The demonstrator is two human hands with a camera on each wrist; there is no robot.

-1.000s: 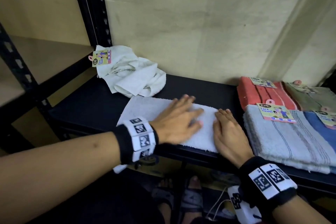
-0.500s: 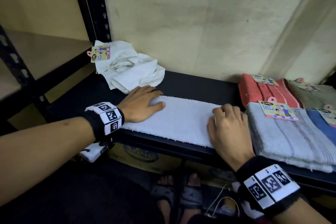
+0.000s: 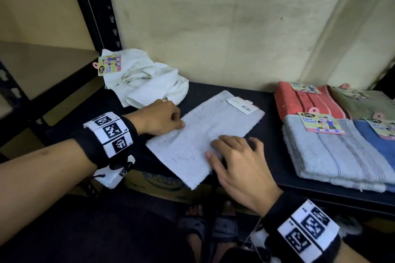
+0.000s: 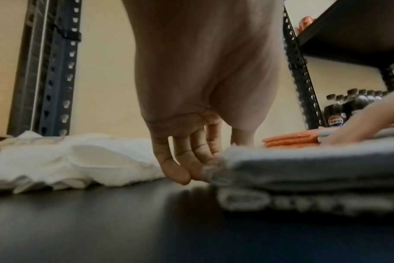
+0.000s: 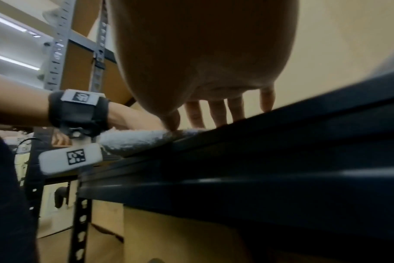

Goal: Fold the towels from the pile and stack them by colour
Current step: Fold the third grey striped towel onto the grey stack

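A folded white towel lies at a slant on the black shelf, its paper tag at the far right corner and its near corner over the front edge. My left hand pinches its left edge, with the fingers down beside the fold. My right hand lies flat with spread fingers on the towel's near right part. A crumpled white towel pile sits at the back left.
Folded stacks stand at the right: red, olive green, light grey and blue. A black upright post rises at the left. A cardboard box is under the shelf. Cola bottles are far right.
The towel has turned from lying along the front edge to a slant, tag end now at the back right. My left hand went from flat to pinching; my right hand spread its fingers.
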